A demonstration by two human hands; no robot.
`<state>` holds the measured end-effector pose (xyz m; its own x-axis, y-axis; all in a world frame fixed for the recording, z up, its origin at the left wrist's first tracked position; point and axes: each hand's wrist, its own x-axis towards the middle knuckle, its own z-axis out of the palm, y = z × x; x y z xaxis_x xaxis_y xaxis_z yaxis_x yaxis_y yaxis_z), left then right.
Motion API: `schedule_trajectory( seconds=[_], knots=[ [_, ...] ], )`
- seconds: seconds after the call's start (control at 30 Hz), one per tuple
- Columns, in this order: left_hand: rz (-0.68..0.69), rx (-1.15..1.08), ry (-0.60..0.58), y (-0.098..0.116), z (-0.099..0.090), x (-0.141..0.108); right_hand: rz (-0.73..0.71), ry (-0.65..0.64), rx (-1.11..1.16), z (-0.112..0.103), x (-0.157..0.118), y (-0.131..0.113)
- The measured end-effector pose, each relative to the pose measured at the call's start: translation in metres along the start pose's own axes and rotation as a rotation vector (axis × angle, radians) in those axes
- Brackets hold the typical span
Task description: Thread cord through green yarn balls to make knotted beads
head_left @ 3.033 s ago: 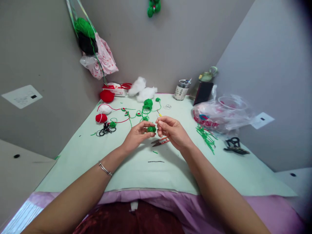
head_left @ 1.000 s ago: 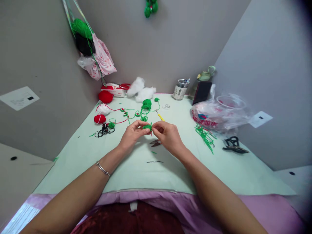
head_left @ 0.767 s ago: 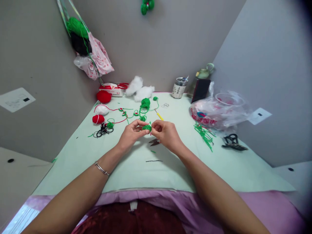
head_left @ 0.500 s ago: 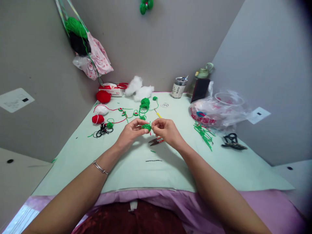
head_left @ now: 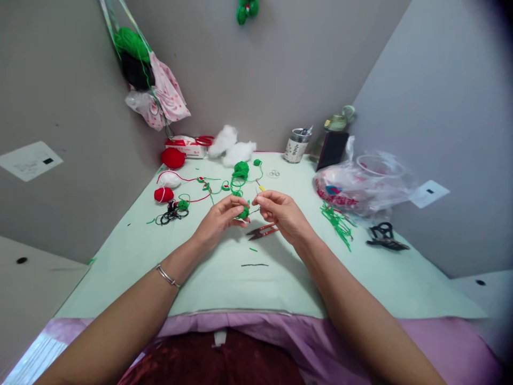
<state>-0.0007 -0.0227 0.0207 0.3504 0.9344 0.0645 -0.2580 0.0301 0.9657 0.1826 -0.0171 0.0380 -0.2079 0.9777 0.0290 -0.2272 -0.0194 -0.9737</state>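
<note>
Moved: right hand (head_left: 285, 216), drawn away from the green piece (head_left: 243, 213) since the earlier frame
Green piece: within the left hand (head_left: 218, 218), at its fingertips
Left hand: curled, gripping it
Right hand: pinching a thin needle (head_left: 257, 189)
Snips (head_left: 261, 232): just below the right fingertips

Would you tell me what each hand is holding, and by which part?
Left hand: green yarn piece, by its left side. Right hand: something thin, gripped part unclear.

The left hand (head_left: 219, 218) held a green yarn piece (head_left: 243, 213); the right hand (head_left: 285, 215) pinched a thin object (head_left: 257, 190). Red-handled snips (head_left: 261, 232) lay on the worktop (head_left: 200, 289) nearby.
</note>
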Motion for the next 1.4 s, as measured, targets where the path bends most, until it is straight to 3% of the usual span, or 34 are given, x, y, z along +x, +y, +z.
schedule_trajectory(
  seconds=[0.67,1.1,1.4],
  knots=[
    [-0.038,0.033,-0.024,-0.005,0.002,-0.002,-0.131,0.055,-0.154,0.005,-0.001,0.006],
    [-0.037,0.01,-0.027,-0.009,0.003,-0.002,-0.132,0.098,-0.26,0.014,-0.005,0.004],
    [-0.025,0.041,-0.005,-0.011,0.002,-0.002,-0.145,0.05,-0.255,0.015,-0.005,0.008]
  ],
)
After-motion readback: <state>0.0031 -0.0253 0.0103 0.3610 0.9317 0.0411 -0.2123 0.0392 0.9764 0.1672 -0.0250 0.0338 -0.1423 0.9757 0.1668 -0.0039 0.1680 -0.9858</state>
